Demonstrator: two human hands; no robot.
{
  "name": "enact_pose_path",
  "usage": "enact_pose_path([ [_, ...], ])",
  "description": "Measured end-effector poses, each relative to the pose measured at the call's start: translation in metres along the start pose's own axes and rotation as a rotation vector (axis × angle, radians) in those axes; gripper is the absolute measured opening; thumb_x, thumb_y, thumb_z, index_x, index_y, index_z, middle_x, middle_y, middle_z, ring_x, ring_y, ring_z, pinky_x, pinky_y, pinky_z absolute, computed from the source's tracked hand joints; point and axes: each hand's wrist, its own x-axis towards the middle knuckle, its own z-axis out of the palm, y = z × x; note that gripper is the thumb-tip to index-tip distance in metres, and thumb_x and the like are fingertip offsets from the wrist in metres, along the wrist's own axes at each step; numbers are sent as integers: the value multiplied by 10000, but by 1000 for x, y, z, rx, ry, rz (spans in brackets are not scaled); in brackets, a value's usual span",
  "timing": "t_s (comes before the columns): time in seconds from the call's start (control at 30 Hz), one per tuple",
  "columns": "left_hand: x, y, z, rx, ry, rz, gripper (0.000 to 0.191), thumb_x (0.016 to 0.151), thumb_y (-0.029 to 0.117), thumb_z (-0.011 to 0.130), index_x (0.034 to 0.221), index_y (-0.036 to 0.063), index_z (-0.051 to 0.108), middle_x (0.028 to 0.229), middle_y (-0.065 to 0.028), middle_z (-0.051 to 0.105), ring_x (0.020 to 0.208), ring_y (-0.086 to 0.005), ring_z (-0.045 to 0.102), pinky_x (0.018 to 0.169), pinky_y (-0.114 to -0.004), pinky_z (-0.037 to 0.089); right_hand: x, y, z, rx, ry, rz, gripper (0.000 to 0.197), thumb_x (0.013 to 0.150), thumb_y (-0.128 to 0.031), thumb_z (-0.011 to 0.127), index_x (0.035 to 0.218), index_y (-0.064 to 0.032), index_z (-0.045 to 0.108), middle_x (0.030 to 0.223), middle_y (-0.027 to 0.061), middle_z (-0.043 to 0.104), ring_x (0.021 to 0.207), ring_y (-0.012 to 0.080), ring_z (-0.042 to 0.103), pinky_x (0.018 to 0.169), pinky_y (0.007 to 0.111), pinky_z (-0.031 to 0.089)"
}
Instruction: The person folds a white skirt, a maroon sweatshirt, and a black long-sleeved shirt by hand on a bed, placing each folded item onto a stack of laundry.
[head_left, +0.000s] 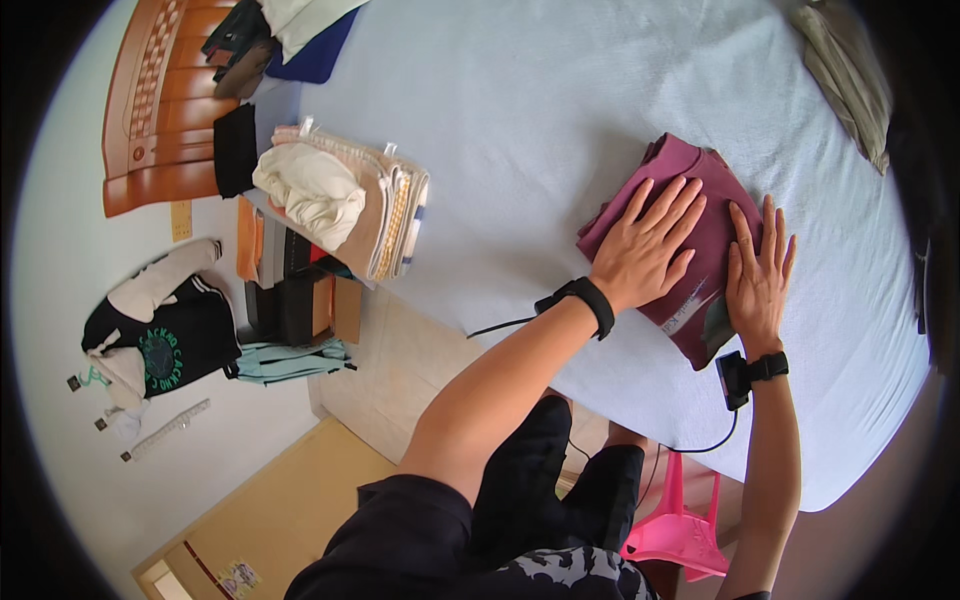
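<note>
A folded maroon garment (679, 281) with printed writing near its lower edge lies on the light blue bed sheet (510, 150). My left hand (649, 240) rests flat on its left part, palm down with the fingers spread. Palm down too, my right hand (757, 274) lies along the garment's right edge, its fingers a little apart. Neither hand grips the cloth. Each wrist wears a black strap with a small device and a cable.
A stack of folded towels or blankets (397, 217) with a crumpled cream cloth (311, 195) on top sits at the bed's left edge. An olive cloth (847, 90) lies at the far right corner. A pink plastic stool (679, 536) stands beside the bed, near my legs.
</note>
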Motion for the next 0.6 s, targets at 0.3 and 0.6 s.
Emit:
enact_pose_path([
  [0.3, -19, -3, -6, 107, 121, -562, 763, 987, 441, 502, 1527, -21, 223, 1580, -257, 227, 1468, -452, 175, 1153, -649, 123, -4, 2, -1, 75, -66, -62, 507, 1005, -224, 489, 1504, -242, 398, 1532, 172, 346, 1411, 373, 333, 1162, 515, 270],
  [0.6, -75, 90, -1, -1613, 494, -1437, 697, 919, 302, 719, 1394, -65, 363, 1363, -173, 500, 1193, -212, 510, 978, -341, 438, 21, 28, -18, 585, -191, 242, 580, 859, -292, 736, 1304, 11, 521, 1207, 196, 609, 1131, 323, 580, 965, 411, 456],
])
